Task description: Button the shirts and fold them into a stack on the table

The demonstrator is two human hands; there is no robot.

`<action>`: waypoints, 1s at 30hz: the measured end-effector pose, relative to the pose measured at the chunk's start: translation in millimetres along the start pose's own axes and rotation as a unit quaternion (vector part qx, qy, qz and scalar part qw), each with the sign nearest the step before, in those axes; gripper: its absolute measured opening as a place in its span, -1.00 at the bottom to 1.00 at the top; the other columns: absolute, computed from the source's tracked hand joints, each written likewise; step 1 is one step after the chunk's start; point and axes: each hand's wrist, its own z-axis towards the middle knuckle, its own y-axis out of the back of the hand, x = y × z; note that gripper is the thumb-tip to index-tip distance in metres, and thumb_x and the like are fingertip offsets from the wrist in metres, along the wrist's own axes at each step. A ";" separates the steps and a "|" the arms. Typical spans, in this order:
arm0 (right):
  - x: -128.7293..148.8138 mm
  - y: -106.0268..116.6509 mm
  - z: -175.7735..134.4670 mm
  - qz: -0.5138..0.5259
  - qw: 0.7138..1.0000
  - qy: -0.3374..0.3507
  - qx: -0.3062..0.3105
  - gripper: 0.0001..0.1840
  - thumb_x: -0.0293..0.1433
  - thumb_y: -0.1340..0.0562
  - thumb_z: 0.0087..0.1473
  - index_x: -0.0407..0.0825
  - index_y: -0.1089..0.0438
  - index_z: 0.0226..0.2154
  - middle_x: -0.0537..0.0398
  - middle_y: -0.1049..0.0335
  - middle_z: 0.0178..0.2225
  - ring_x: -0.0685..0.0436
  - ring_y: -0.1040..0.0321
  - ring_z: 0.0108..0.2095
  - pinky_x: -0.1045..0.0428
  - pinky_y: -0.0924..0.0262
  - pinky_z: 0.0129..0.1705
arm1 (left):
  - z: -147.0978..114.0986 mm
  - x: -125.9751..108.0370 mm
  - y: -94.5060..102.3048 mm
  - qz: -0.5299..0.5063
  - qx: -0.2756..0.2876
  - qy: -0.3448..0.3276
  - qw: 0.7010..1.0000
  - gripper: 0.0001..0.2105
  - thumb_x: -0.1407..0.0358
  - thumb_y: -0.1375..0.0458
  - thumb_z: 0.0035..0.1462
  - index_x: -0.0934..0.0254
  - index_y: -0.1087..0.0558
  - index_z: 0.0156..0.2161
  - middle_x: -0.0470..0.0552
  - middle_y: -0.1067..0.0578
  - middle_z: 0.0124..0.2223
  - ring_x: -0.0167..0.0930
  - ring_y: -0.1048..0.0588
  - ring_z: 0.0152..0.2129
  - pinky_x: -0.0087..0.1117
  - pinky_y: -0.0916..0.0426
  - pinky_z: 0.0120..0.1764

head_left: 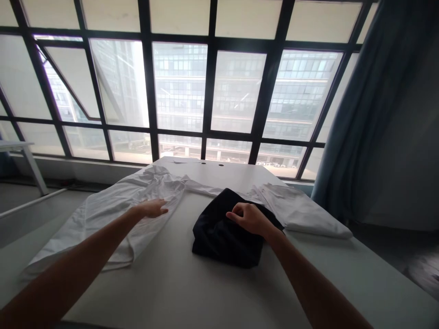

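My left hand reaches over a white garment spread out with wrinkles on the left side of the table. Its fingers are stretched out, and nothing shows in them. A dark folded garment, black or navy, lies as a compact bundle in the middle. Over its right part is my right hand, fingers loosely bent and thumb apart from them, with no cloth visibly gripped. Whether this hand touches the dark fabric I cannot tell. To the right lies a flat stack of folded white cloth.
The white table runs toward a large window wall with dark frames. A blue-grey curtain hangs at the right. Another white table stands at the far left. Round holes pierce the table's far end.
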 end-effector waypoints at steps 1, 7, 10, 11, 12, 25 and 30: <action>-8.7 -5.5 2.7 -0.043 0.997 -0.057 -0.024 -0.54 -0.06 -0.20 0.13 -0.10 -0.47 -0.15 -0.10 -0.52 -0.18 -0.24 -0.45 -0.16 -0.03 -0.27 -0.14 | -0.9 -10.1 -0.6 -0.006 -0.003 -0.013 1.000 -0.41 0.00 0.00 0.24 0.34 -0.30 0.25 0.23 -0.27 0.28 -0.08 -0.25 0.22 -0.05 -0.13 0.20; -59.9 -38.9 5.0 -0.149 0.972 -0.177 0.036 -0.35 -0.01 -0.12 0.18 -0.17 -0.32 0.10 -0.32 -0.35 0.09 -0.45 -0.27 0.11 -0.22 -0.20 0.04 | -18.1 -79.8 -37.5 -0.063 -0.040 -0.105 0.992 -0.45 -0.03 0.10 0.31 0.28 -0.34 0.21 0.18 -0.27 0.29 -0.16 -0.20 0.26 -0.13 -0.06 0.25; -62.4 -54.7 3.9 -0.133 0.985 -0.103 0.028 -0.42 -0.09 -0.10 0.21 -0.17 -0.35 0.09 -0.33 -0.32 0.12 -0.43 -0.24 0.15 -0.23 -0.16 0.10 | -25.1 -101.1 -47.2 -0.093 -0.067 -0.132 0.985 -0.46 -0.02 0.16 0.33 0.25 -0.37 0.19 0.15 -0.32 0.27 -0.16 -0.23 0.24 -0.09 -0.04 0.25; -59.8 -59.9 4.8 -0.110 0.992 -0.061 0.020 -0.44 -0.14 -0.12 0.21 -0.18 -0.35 0.10 -0.32 -0.31 0.13 -0.40 -0.25 0.15 -0.20 -0.15 0.12 | -25.6 -105.2 -47.9 -0.119 -0.075 -0.140 0.980 -0.45 -0.03 0.18 0.33 0.26 -0.37 0.19 0.15 -0.35 0.25 -0.17 -0.27 0.22 -0.12 -0.06 0.24; -55.9 -65.2 6.4 -0.078 0.997 -0.010 0.012 -0.46 -0.17 -0.13 0.20 -0.18 -0.35 0.10 -0.30 -0.31 0.14 -0.36 -0.26 0.15 -0.16 -0.15 0.14 | -25.3 -107.9 -47.9 -0.152 -0.081 -0.145 0.974 -0.44 -0.04 0.18 0.33 0.27 -0.36 0.19 0.15 -0.37 0.23 -0.18 -0.30 0.20 -0.16 -0.11 0.23; -34.1 -71.0 25.2 -0.145 0.978 -0.087 -0.120 -0.39 -0.06 -0.26 0.07 -0.13 -0.41 0.04 -0.30 -0.37 0.07 -0.44 -0.24 0.12 -0.29 -0.08 0.13 | -18.2 -104.6 -43.0 -0.325 -0.156 -0.069 0.930 -0.55 0.23 -0.27 -0.11 0.32 -0.53 -0.04 0.11 -0.60 -0.11 -0.18 -0.54 -0.15 -0.24 -0.36 -0.01; -44.6 -35.6 24.3 0.073 0.986 -0.052 -0.139 -0.67 -0.14 -0.26 0.05 -0.06 -0.52 -0.29 -0.03 -0.51 -0.33 -0.28 -0.44 -0.19 -0.08 -0.27 -0.16 | -41.8 -113.7 -9.4 -0.406 -0.134 -0.133 0.894 -0.55 0.01 -0.29 -0.08 0.32 -0.56 -0.17 -0.02 -0.58 -0.36 -0.32 -0.50 -0.44 -0.36 -0.39 -0.34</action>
